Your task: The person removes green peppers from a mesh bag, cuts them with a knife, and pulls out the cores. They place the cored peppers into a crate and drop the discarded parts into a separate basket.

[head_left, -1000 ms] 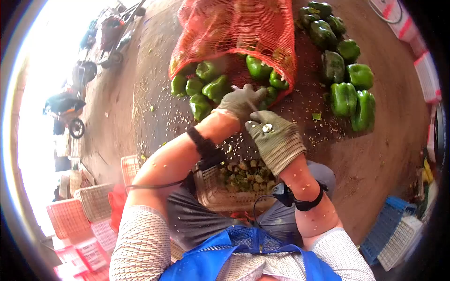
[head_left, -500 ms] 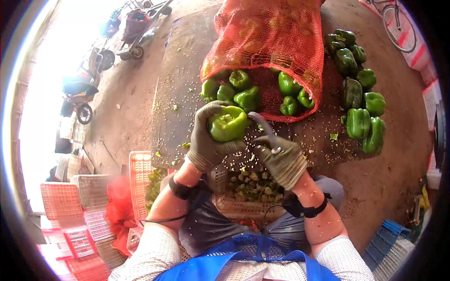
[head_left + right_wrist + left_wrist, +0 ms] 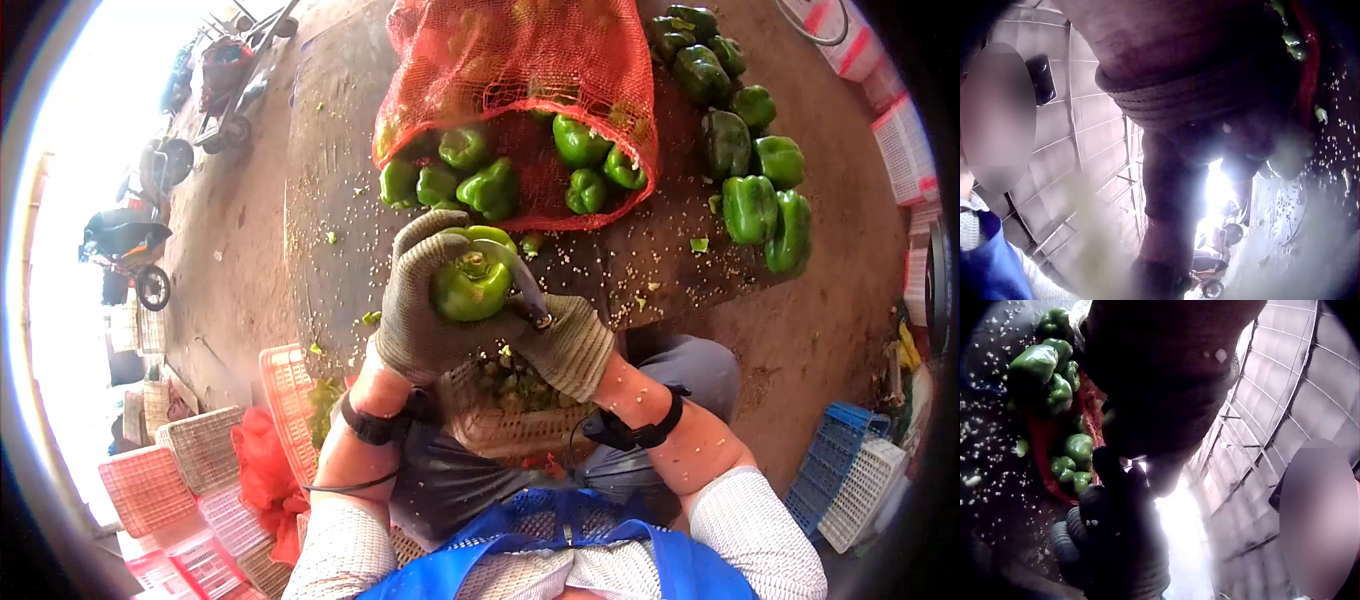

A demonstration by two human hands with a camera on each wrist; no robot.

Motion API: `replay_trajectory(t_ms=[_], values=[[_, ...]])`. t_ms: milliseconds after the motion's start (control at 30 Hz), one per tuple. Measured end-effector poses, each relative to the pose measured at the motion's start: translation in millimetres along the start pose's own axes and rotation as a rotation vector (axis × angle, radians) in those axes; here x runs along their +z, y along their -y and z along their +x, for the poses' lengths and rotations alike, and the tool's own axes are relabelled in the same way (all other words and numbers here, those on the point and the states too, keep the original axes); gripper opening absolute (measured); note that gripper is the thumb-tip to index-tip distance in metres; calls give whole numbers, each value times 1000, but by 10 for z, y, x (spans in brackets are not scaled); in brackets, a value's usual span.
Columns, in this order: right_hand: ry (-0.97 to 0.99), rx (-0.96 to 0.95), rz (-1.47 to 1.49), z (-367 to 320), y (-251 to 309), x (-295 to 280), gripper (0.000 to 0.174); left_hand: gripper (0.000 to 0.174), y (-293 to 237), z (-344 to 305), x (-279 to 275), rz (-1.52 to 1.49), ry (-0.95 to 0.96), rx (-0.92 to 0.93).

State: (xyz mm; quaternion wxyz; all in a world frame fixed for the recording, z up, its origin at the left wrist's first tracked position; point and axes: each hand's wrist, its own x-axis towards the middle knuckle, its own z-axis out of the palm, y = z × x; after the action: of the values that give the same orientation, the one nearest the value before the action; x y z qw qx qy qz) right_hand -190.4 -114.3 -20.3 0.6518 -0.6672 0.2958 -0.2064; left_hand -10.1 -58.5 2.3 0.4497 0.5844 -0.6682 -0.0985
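Observation:
In the head view my gloved left hand (image 3: pixel 410 310) grips a green bell pepper (image 3: pixel 465 295), its stem end turned up toward me. My gloved right hand (image 3: pixel 565 345) holds a small knife with a curved blade (image 3: pixel 526 280), which lies against the pepper's right side. The two hands meet below the pepper. Just beyond them, several green peppers (image 3: pixel 490 190) lie in the mouth of a red mesh bag (image 3: pixel 520 70). Both wrist views are dark around the gloves, and the knife is hidden there.
Whole green peppers (image 3: pixel 750 210) stand in rows along the right of the dark, seed-strewn board (image 3: pixel 340 210). A crate of cut-out cores (image 3: pixel 515 385) sits by my lap. Stacked crates (image 3: pixel 150 485) are at left, with blue and white crates (image 3: pixel 830 465) at right.
A second ago my left hand was at the bag's mouth. It then brought a pepper back toward me, and the knife, apart from the pepper half a second ago, is now against it.

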Motion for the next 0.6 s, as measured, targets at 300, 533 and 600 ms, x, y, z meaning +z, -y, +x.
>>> replay_trajectory(t_ms=[300, 533, 600], values=[[-54, -40, 124, -54, -83, 173, 18, 95, -150, 78, 168, -177, -261, -108], [-7, -30, -295, 6, -429, 466, 18, 68, -249, 223, 283, -791, -570, -513], [-66, -95, -179, 28, -429, 516, 14, 60, -201, 232, 296, -814, -534, -510]])
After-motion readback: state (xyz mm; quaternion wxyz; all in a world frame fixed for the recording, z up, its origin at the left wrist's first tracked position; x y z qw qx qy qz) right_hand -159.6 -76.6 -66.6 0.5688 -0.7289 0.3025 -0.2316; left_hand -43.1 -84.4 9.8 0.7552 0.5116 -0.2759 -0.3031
